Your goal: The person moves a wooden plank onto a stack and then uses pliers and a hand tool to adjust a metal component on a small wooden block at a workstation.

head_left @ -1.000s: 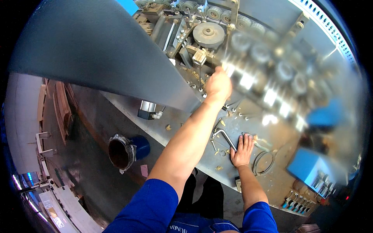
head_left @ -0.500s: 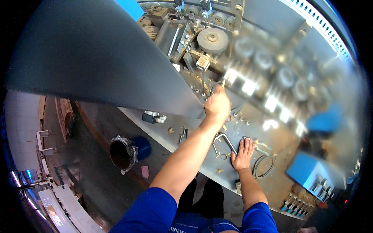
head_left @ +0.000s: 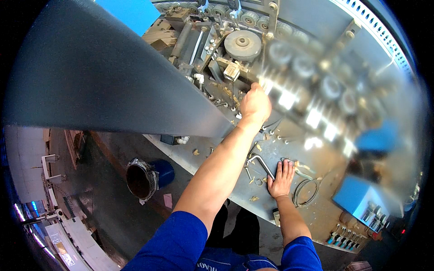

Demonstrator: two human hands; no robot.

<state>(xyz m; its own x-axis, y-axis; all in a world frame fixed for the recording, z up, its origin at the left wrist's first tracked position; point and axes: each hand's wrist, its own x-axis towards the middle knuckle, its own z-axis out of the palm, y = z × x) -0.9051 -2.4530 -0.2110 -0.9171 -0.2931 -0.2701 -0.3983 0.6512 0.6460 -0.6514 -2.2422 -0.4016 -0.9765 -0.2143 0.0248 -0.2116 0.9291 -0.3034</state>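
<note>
My left hand [head_left: 256, 105] reaches far forward to the machine, its fingers curled closed at the edge of a row of shiny parts [head_left: 285, 98]. What it grips, if anything, is hidden behind the hand. Flat on the metal table [head_left: 235, 192] lies my right hand [head_left: 281, 180], fingers stretched out. A bent hex key [head_left: 266, 166] rests just left of it, near a small metal ring [head_left: 259, 182] and a bolt [head_left: 247, 173]. To the right of that hand is a coiled cable [head_left: 307, 193].
A dark grey panel [head_left: 113, 81] juts in from the left. Beyond my left hand are a round metal disc [head_left: 243, 44] and a block [head_left: 232, 71]. A blue bucket [head_left: 160, 174] stands on the floor. A blue box [head_left: 357, 196] sits at the right, above several blue-tipped fittings [head_left: 343, 239].
My left hand has moved slightly farther forward, still closed. My right hand stays flat on the table. The view has shifted a little.
</note>
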